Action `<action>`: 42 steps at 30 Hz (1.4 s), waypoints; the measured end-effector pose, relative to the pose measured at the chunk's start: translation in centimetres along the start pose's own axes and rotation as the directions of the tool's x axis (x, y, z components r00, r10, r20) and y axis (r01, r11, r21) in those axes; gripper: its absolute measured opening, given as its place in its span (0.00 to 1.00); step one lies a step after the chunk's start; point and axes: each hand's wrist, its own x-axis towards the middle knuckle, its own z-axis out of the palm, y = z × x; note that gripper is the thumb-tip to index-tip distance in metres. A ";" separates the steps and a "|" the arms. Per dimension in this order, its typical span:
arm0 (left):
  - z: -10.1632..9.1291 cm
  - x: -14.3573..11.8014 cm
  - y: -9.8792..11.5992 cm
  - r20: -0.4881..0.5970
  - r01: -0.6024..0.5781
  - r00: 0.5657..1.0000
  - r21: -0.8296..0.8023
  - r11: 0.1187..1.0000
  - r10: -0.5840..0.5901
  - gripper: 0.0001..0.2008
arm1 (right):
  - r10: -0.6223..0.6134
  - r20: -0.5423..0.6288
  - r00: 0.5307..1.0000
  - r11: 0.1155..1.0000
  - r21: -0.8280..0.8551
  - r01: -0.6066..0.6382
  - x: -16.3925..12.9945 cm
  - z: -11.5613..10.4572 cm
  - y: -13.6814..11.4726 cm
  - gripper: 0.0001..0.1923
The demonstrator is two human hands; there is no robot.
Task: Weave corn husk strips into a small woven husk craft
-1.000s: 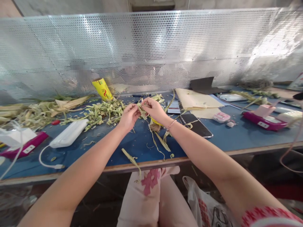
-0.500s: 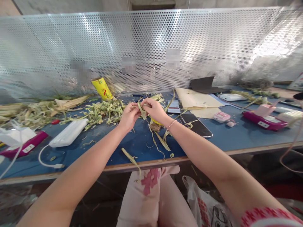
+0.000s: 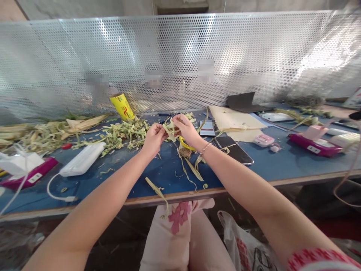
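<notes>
Above the middle of the blue table, my left hand (image 3: 154, 140) and my right hand (image 3: 184, 128) pinch one pale green strip of dried husk (image 3: 170, 132) between them. Both sets of fingers are closed on it, and the fingertips partly cover it. Just below my right hand lie a yellow ring-shaped thing (image 3: 186, 144) and a small bundle of brown fibre (image 3: 185, 152). Loose husk strips (image 3: 194, 169) trail toward the table edge. To the left of my left hand is a heap of curled husk pieces (image 3: 124, 133).
A yellow tube (image 3: 122, 107) leans behind the heap. A white power bank (image 3: 82, 159) with its cable and a purple power strip (image 3: 31, 173) lie left. On the right are a dark phone (image 3: 234, 149), paper sheets (image 3: 237, 118) and a pink case (image 3: 264, 140). A perforated metal screen (image 3: 180, 49) stands behind.
My right hand has risen slightly and its fingers have shifted on the strip. More of the strip and of the yellow ring now shows. My left hand has barely moved.
</notes>
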 end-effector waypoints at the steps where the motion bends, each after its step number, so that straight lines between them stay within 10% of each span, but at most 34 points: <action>1: -0.1 0.1 -0.1 -0.009 -0.006 1.000 0.010 1.000 0.006 0.06 | 0.014 -0.006 1.000 1.000 0.014 -0.014 0.0 0.1 0.0 0.02; 13: -0.7 0.3 -0.7 0.060 -0.116 0.993 0.197 0.974 0.106 0.08 | 0.159 -0.031 0.987 0.987 0.017 -0.158 0.0 0.5 0.0 0.07; 24: -0.4 0.1 -0.9 -0.074 -0.087 0.992 0.216 0.973 0.105 0.08 | -0.035 -0.021 0.999 0.980 -0.198 0.030 -0.4 1.2 0.3 0.02; 29: 0.1 -0.7 -0.6 -0.221 -0.149 0.936 0.461 0.875 0.275 0.09 | -0.321 0.018 0.947 0.831 -0.474 0.291 -0.7 1.6 0.7 0.03; 42: 0.1 -1.0 0.0 -0.077 -0.306 0.908 0.551 0.776 0.413 0.09 | -0.412 -0.024 0.911 0.753 -0.571 0.326 -0.7 1.6 0.6 0.05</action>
